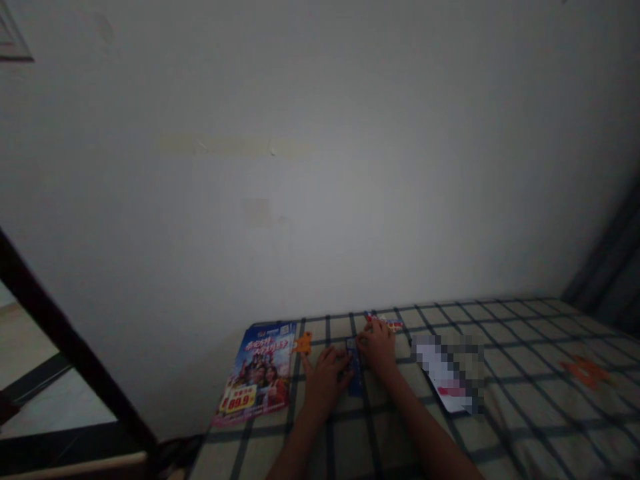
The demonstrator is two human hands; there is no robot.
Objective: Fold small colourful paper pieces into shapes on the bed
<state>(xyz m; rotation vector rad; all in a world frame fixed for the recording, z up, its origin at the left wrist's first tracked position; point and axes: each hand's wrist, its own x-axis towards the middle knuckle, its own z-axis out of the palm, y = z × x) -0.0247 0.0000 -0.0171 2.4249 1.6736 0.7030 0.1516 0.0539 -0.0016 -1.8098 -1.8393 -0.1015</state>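
Note:
A narrow blue strip of folded leaflet (355, 379) with a small printed code at its top lies on the checked cloth between my hands. My left hand (325, 377) is at its left edge, thumb and forefinger on the paper and one outer finger spread away. My right hand (380, 347) has its curled fingers against the strip's upper right edge. Partly hidden behind my right hand is a red, white and blue piece of paper (395, 326). Left of my hands lies a stack of printed leaflets (257, 373).
A small orange star-like shape (303, 343) shows beside the stack, another orange shape (587, 371) far right. A partly blurred phone-like object (440, 373) lies right of my forearm. The checked cloth (520, 347) meets the pale wall (375, 167); a dark slanting bar (75, 340) stands left.

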